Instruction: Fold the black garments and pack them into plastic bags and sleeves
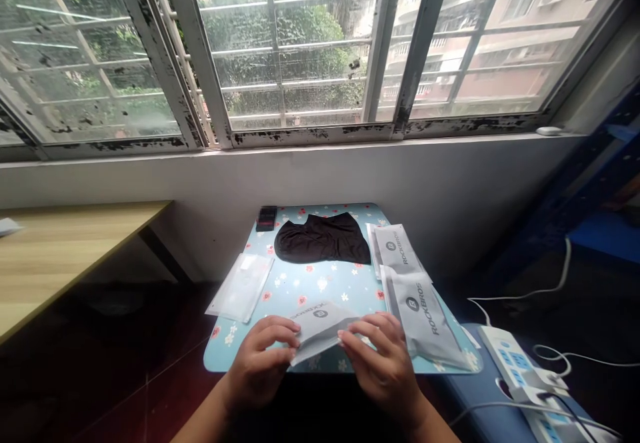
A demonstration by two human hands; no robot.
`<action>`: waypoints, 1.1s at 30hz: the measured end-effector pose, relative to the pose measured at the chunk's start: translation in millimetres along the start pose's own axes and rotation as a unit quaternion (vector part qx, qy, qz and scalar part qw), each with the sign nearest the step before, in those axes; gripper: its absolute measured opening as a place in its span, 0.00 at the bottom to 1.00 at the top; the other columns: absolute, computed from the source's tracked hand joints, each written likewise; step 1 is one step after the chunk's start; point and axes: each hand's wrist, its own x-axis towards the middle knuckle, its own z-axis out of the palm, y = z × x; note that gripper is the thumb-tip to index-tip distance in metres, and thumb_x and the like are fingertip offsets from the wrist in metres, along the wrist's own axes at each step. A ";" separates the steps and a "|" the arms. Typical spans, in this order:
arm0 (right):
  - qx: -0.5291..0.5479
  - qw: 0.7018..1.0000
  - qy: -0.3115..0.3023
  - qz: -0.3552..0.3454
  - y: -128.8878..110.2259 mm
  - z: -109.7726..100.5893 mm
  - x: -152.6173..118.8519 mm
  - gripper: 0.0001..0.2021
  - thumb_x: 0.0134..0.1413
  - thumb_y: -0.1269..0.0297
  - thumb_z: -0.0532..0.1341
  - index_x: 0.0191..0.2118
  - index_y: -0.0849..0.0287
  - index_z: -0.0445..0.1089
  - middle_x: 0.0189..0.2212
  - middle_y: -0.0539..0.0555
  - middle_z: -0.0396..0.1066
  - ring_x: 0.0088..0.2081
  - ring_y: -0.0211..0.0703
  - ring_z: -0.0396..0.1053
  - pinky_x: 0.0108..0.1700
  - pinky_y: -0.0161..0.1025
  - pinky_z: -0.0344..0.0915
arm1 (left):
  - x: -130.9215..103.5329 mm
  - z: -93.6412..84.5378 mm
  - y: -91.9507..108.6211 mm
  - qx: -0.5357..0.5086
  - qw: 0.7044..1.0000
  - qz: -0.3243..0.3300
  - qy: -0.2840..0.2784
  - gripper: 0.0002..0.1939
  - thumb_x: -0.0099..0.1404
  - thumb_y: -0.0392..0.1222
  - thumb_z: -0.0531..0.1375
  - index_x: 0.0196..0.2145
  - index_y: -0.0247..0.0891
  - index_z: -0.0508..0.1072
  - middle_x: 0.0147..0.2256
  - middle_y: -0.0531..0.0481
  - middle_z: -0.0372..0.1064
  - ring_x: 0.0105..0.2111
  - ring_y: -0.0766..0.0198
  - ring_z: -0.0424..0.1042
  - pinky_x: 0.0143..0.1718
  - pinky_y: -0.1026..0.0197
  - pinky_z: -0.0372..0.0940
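Got a frosted ROCKBROS pouch (319, 326) pinched by its left and right sides, at the near middle of the blue flowered tabletop (320, 284). Looks lightly gripped, with the fingers of the left hand (260, 363) and right hand (385, 363) curled nearly closed on it. Can't tell what's inside. Could slip off the near edge if held too loosely, or crease if pulled unevenly. Might also bump the near-right pouch (423, 316) with the right hand, being right beside it, and shove it over the right edge. Careful on the left too: could knock down the clear plastic sleeve (243, 286), poking past the left edge. Best open room in the middle, short of the black balaclava (323, 240) lying flat at the far side. Pretty tight on the right, though.
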 end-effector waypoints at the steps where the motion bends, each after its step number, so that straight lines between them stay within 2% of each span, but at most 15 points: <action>1: -0.007 1.000 -0.002 0.009 3.4 -4.5 -2.1 0.13 0.59 0.77 0.64 0.46 0.53 0.77 0.38 0.53 0.77 0.41 0.48 0.70 0.51 0.54 0.62 | 0.3 -2.5 0.6 -0.020 1.000 -0.005 0.009 0.11 0.71 0.29 0.56 0.48 0.39 0.71 0.43 0.41 0.75 0.50 0.50 0.74 0.48 0.46 0.71; 8: -0.005 0.999 -0.027 0.041 14.3 -30.9 -9.1 0.14 0.57 0.78 0.64 0.45 0.53 0.75 0.35 0.53 0.75 0.38 0.47 0.70 0.50 0.54 0.63 | 5.3 -11.1 4.2 -0.111 0.992 -0.025 0.056 0.13 0.72 0.28 0.55 0.50 0.40 0.69 0.46 0.39 0.77 0.50 0.47 0.76 0.49 0.40 0.71; 12: 0.021 0.997 -0.034 0.068 17.1 -36.5 -12.3 0.14 0.58 0.77 0.64 0.46 0.53 0.75 0.35 0.53 0.74 0.38 0.46 0.70 0.49 0.52 0.66 | 2.5 -14.0 -1.7 -0.130 0.985 -0.036 0.108 0.15 0.72 0.27 0.55 0.52 0.41 0.70 0.45 0.40 0.77 0.46 0.50 0.77 0.44 0.43 0.73; 15: 0.080 0.989 -0.038 0.121 15.8 -36.0 -19.5 0.11 0.60 0.75 0.63 0.45 0.53 0.75 0.35 0.54 0.73 0.37 0.46 0.72 0.44 0.46 0.70 | -0.5 -11.8 -9.3 -0.140 0.977 -0.067 0.144 0.15 0.73 0.27 0.55 0.51 0.42 0.71 0.44 0.42 0.77 0.45 0.51 0.78 0.45 0.45 0.74; 17: 0.140 0.974 -0.031 0.174 12.8 -34.3 -25.8 0.09 0.61 0.72 0.63 0.44 0.52 0.74 0.36 0.54 0.73 0.39 0.46 0.73 0.42 0.43 0.72 | -0.1 -5.7 -13.4 -0.162 0.965 -0.098 0.179 0.11 0.74 0.30 0.56 0.49 0.43 0.72 0.42 0.44 0.78 0.44 0.53 0.78 0.47 0.45 0.73; 19: 0.215 0.950 -0.033 0.223 8.1 -31.8 -31.3 0.09 0.61 0.68 0.63 0.47 0.51 0.74 0.42 0.56 0.75 0.45 0.49 0.75 0.47 0.44 0.74 | 3.9 4.1 -15.2 -0.197 0.943 -0.146 0.224 0.06 0.74 0.34 0.57 0.45 0.43 0.71 0.40 0.47 0.77 0.41 0.56 0.78 0.47 0.47 0.73; 21: 0.290 0.917 -0.078 0.261 1.9 -28.1 -34.6 0.20 0.59 0.61 0.66 0.57 0.50 0.70 0.53 0.59 0.74 0.55 0.55 0.73 0.56 0.49 0.72 | 11.9 16.2 -14.8 -0.237 0.913 -0.203 0.262 0.02 0.74 0.40 0.59 0.40 0.43 0.70 0.38 0.48 0.76 0.39 0.57 0.77 0.43 0.52 0.73; 23: 0.338 0.879 -0.149 0.302 -4.6 -23.0 -36.5 0.32 0.57 0.56 0.68 0.66 0.50 0.64 0.62 0.61 0.68 0.62 0.60 0.67 0.62 0.53 0.68 | 23.0 28.3 -14.2 -0.267 0.887 -0.248 0.283 0.07 0.73 0.44 0.60 0.37 0.42 0.67 0.36 0.49 0.75 0.37 0.58 0.76 0.38 0.56 0.73; 24: 0.347 0.860 -0.170 0.333 -7.2 -20.1 -37.2 0.34 0.56 0.54 0.69 0.67 0.51 0.63 0.64 0.61 0.67 0.63 0.60 0.66 0.63 0.54 0.66 | 28.9 33.7 -15.0 -0.273 0.881 -0.262 0.284 0.09 0.73 0.46 0.61 0.37 0.42 0.67 0.36 0.50 0.74 0.36 0.59 0.76 0.38 0.57 0.73; 26: 0.342 0.829 -0.151 0.416 -8.2 -15.6 -38.9 0.29 0.58 0.51 0.67 0.63 0.53 0.69 0.60 0.61 0.72 0.61 0.59 0.69 0.63 0.54 0.66 | 39.8 42.0 -21.0 -0.263 0.883 -0.281 0.268 0.10 0.73 0.49 0.60 0.38 0.42 0.66 0.36 0.50 0.73 0.36 0.60 0.75 0.40 0.56 0.72; 29: 0.299 0.800 -0.038 0.520 7.6 -18.6 -39.6 0.25 0.54 0.46 0.69 0.51 0.57 0.77 0.47 0.60 0.80 0.52 0.59 0.76 0.59 0.55 0.71 | 49.8 48.2 -44.3 -0.205 0.894 -0.341 0.207 0.11 0.73 0.52 0.59 0.44 0.42 0.67 0.40 0.47 0.73 0.41 0.58 0.76 0.43 0.56 0.71; 31: 0.257 0.804 0.021 0.536 29.5 -29.7 -36.5 0.24 0.50 0.45 0.70 0.46 0.58 0.78 0.44 0.59 0.81 0.47 0.59 0.78 0.56 0.56 0.73 | 52.4 49.0 -66.8 -0.145 0.897 -0.392 0.147 0.13 0.73 0.52 0.58 0.46 0.41 0.68 0.43 0.45 0.74 0.45 0.56 0.75 0.43 0.56 0.71; 33: 0.190 0.825 0.081 0.526 54.8 -46.1 -30.1 0.23 0.51 0.45 0.69 0.44 0.59 0.78 0.42 0.59 0.81 0.46 0.60 0.78 0.55 0.57 0.73 | 54.1 47.6 -90.1 -0.041 0.913 -0.402 0.058 0.11 0.72 0.49 0.57 0.45 0.41 0.71 0.45 0.44 0.74 0.47 0.55 0.75 0.45 0.55 0.71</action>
